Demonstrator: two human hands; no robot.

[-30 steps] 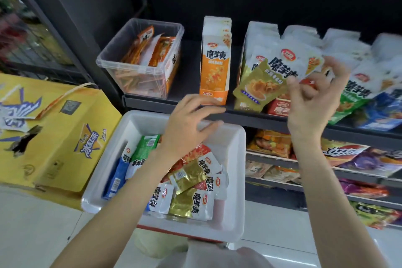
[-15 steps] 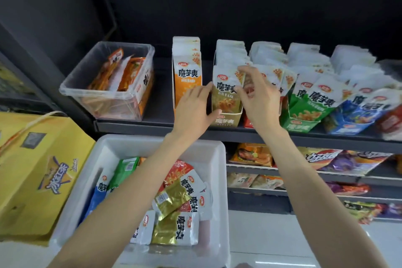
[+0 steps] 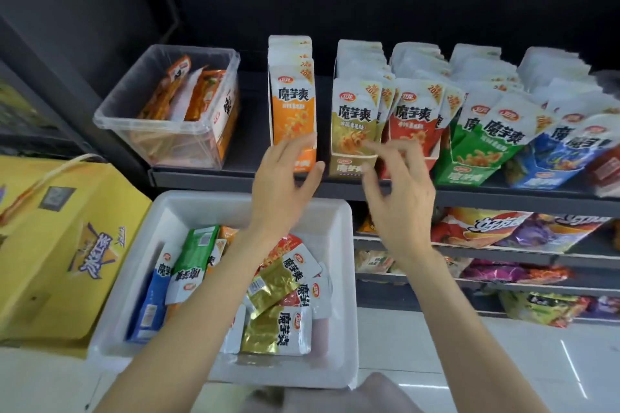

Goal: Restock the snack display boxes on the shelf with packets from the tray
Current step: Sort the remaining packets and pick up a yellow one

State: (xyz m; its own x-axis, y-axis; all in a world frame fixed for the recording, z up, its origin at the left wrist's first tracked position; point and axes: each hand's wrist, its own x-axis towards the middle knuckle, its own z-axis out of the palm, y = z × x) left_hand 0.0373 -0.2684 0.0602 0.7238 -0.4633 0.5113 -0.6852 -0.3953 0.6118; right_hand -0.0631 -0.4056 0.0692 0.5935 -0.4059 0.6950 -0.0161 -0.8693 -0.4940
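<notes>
A row of snack display boxes stands on the dark shelf (image 3: pixel 503 199): orange (image 3: pixel 292 104), gold (image 3: pixel 355 124), red (image 3: pixel 414 121), green (image 3: pixel 483 141) and blue (image 3: pixel 563 151). Below the shelf sits a white tray (image 3: pixel 339 214) with several loose packets, among them gold packets (image 3: pixel 273 329), a green one (image 3: pixel 196 251) and a blue one (image 3: pixel 152 298). My left hand (image 3: pixel 285 184) hovers in front of the orange box, fingers straight, holding nothing. My right hand (image 3: pixel 396 184) hangs in front of the gold and red boxes, fingers relaxed and empty.
A clear plastic bin (image 3: pixel 167 131) with orange packets stands at the shelf's left end. A yellow carton (image 3: pixel 63 245) sits left of the tray. Lower shelves (image 3: pixel 503 250) at the right hold bigger snack bags. White floor lies beneath.
My right hand has let go of the gold packet, which now stands in the gold box, and both hands have drawn back from the shelf. The camera view shifted left.
</notes>
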